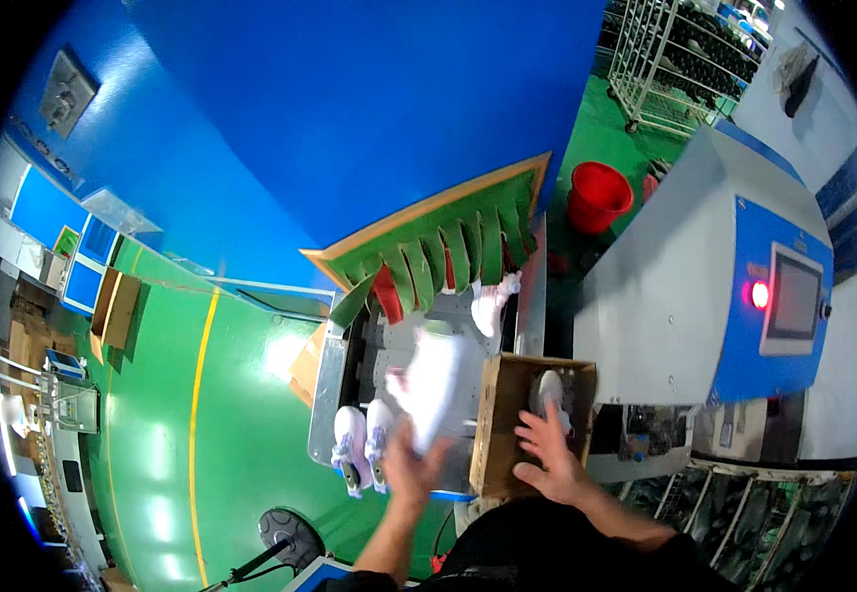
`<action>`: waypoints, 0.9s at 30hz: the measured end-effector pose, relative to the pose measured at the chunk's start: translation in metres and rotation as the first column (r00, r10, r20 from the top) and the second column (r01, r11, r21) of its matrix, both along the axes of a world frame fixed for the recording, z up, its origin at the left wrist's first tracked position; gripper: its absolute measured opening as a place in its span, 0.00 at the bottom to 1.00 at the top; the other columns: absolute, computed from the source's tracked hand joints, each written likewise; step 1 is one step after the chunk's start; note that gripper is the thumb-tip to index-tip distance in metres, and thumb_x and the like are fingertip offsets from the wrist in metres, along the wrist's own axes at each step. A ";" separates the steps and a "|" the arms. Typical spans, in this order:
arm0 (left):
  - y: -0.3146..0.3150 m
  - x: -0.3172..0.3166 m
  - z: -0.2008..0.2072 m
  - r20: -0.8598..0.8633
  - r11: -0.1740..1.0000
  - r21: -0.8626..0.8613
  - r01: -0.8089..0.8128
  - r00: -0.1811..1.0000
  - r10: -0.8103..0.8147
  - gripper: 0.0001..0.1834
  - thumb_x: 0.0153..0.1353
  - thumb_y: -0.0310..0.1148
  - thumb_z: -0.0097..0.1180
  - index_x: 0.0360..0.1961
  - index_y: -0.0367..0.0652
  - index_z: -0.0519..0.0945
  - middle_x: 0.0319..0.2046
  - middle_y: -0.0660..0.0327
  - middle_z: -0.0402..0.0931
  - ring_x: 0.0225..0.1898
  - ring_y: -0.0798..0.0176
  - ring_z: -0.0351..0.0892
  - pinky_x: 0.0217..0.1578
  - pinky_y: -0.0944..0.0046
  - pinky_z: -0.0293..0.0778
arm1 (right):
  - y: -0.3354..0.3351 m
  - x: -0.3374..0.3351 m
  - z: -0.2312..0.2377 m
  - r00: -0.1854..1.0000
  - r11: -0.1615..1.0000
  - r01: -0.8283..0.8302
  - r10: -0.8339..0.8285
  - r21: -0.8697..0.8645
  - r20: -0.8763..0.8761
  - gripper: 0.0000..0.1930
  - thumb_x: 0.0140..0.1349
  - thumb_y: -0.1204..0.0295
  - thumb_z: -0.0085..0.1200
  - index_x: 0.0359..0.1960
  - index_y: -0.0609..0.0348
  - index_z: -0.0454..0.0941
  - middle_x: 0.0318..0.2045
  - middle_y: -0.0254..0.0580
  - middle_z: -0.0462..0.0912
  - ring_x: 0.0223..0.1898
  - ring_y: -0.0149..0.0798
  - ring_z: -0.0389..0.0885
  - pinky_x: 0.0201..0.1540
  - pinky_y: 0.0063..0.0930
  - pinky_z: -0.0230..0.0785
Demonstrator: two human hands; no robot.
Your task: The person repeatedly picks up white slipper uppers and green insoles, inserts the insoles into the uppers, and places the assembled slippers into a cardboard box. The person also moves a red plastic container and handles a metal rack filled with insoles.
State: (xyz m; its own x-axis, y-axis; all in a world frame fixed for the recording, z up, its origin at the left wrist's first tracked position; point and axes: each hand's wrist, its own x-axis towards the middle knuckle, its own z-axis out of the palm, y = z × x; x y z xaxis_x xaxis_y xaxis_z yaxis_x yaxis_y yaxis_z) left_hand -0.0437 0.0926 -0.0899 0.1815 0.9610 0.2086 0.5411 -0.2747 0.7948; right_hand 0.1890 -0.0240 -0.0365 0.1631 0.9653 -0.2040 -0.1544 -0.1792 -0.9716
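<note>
My left hand is at the near end of the conveyor, its fingers and thumb around the lower end of a white shoe blurred by motion, with pinkish parts at its left side. Just left of this hand stands a pair of white and lilac shoes side by side at the belt's near left corner. My right hand is over an open cardboard box, fingers spread and nothing gripped. A pale grey-white shoe lies in the box beyond its fingertips. Another white and pink shoe sits farther up the belt.
Green and red strip flaps hang across the opening of a large blue machine. A grey cabinet with a screen and glowing red button stands right. Beyond are a red bucket and wire rack. Green floor lies left.
</note>
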 end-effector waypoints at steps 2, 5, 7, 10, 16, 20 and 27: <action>-0.074 0.028 0.026 0.011 0.964 -0.001 0.265 0.964 -0.265 0.33 0.53 0.28 0.75 0.59 0.35 0.73 0.57 0.44 0.78 0.56 0.49 0.80 0.53 0.54 0.77 | 0.007 -0.009 0.016 0.979 0.983 0.079 -0.108 0.167 0.171 0.57 0.60 0.70 0.63 0.77 0.62 0.26 0.74 0.61 0.52 0.72 0.52 0.57 0.73 0.48 0.51; -0.135 0.062 0.046 0.674 0.834 -0.177 0.523 0.682 -0.285 0.43 0.55 0.30 0.74 0.67 0.43 0.60 0.57 0.40 0.76 0.55 0.42 0.80 0.55 0.44 0.78 | -0.003 0.015 0.040 0.950 0.929 0.257 -0.194 0.265 -0.243 0.55 0.53 0.79 0.60 0.78 0.61 0.34 0.72 0.56 0.59 0.71 0.51 0.62 0.74 0.47 0.54; -0.138 0.068 0.044 0.945 0.608 -0.325 0.724 0.221 0.242 0.48 0.59 0.31 0.71 0.70 0.52 0.48 0.58 0.37 0.73 0.54 0.37 0.79 0.53 0.37 0.78 | -0.038 0.047 0.059 0.919 0.980 0.155 -0.096 0.125 -0.382 0.53 0.51 0.79 0.60 0.78 0.61 0.41 0.69 0.54 0.65 0.68 0.51 0.68 0.73 0.46 0.57; -0.149 0.092 0.051 0.779 0.526 -0.499 0.689 0.623 -0.076 0.34 0.64 0.34 0.66 0.65 0.47 0.59 0.52 0.52 0.76 0.46 0.62 0.79 0.47 0.60 0.78 | -0.109 0.080 0.023 0.873 0.992 0.126 -0.119 -0.016 -0.474 0.51 0.49 0.82 0.57 0.78 0.57 0.48 0.68 0.51 0.68 0.67 0.50 0.70 0.72 0.43 0.60; -0.247 0.165 0.092 0.443 0.705 -0.309 0.639 0.752 -0.488 0.16 0.64 0.37 0.67 0.49 0.40 0.84 0.49 0.55 0.83 0.40 0.66 0.83 0.40 0.64 0.77 | -0.219 0.095 0.008 0.396 0.869 0.479 -0.343 -0.127 -0.852 0.41 0.52 0.76 0.54 0.73 0.55 0.60 0.60 0.52 0.76 0.57 0.53 0.79 0.64 0.51 0.73; -0.281 0.196 0.096 0.347 0.606 -0.305 0.734 0.679 -0.648 0.16 0.64 0.36 0.67 0.49 0.41 0.84 0.53 0.52 0.82 0.40 0.58 0.86 0.41 0.62 0.80 | -0.280 0.130 -0.024 0.437 0.847 0.529 -0.319 -0.046 -0.841 0.38 0.53 0.74 0.53 0.71 0.55 0.61 0.56 0.53 0.77 0.54 0.53 0.81 0.61 0.51 0.74; -0.291 0.245 0.053 0.664 0.215 -0.703 0.678 0.734 -0.141 0.20 0.76 0.46 0.50 0.53 0.39 0.78 0.42 0.65 0.79 0.40 0.71 0.75 0.43 0.70 0.73 | -0.342 0.178 -0.016 0.736 0.919 0.391 -0.347 -0.053 -0.582 0.49 0.46 0.75 0.63 0.74 0.64 0.56 0.64 0.51 0.73 0.62 0.49 0.75 0.68 0.42 0.64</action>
State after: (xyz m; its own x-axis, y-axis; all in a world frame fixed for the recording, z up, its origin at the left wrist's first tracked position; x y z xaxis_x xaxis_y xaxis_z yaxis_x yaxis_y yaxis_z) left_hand 0.2016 -0.1984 -0.0370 0.7753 0.3828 -0.5025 0.1760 0.6330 0.7538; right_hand 0.3668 -0.3660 -0.0528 0.3845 0.8688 -0.3120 -0.7210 0.0716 -0.6892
